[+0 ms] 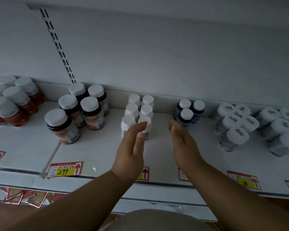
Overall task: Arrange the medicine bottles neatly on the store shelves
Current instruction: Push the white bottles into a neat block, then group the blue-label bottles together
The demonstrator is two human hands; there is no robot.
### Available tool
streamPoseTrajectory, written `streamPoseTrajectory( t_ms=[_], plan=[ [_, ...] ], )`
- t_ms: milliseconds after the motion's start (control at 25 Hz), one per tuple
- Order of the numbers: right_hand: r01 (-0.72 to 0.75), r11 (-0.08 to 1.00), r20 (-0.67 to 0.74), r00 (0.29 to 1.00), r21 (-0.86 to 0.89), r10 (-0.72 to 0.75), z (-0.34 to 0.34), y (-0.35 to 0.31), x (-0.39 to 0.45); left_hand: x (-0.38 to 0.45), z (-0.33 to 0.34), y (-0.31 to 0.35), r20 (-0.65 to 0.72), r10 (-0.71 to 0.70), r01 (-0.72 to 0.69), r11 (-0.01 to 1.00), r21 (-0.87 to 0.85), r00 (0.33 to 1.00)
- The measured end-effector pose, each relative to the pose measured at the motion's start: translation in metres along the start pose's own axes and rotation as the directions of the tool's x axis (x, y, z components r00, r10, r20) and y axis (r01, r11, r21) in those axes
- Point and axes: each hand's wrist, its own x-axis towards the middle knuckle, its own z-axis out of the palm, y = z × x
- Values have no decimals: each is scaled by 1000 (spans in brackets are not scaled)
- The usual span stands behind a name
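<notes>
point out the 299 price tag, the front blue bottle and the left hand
299 price tag (64,169), head view, on the yellow price patch
front blue bottle (186,114), head view, on its white cap
left hand (130,153), head view, on the back of the hand

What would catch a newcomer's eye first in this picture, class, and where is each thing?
Two open hands reach in at the centre: the left hand in front of the white bottles, the right hand just before three blue-labelled bottles. Neither holds anything. At the shelf's front edge, lower left, a red and yellow price tag reading 299 stands out below the dark bottles with orange labels.
</notes>
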Motion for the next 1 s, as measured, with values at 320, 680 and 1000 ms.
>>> streamPoseTrajectory(
  t_ms=[320,680,1000],
  plan=[
    [43,997,2,999,-61,-43,-90,33,13,-4,105,17,-55,-136,135,990,-32,989],
    [-112,978,-210,975,-174,74,-95,32,75,85,132,0,164,-346,307,925,224,924],
    [-111,928,-324,946,-355,-11,-85,52,114,100,139,-12,93,-239,215,954,209,967]
  ],
)
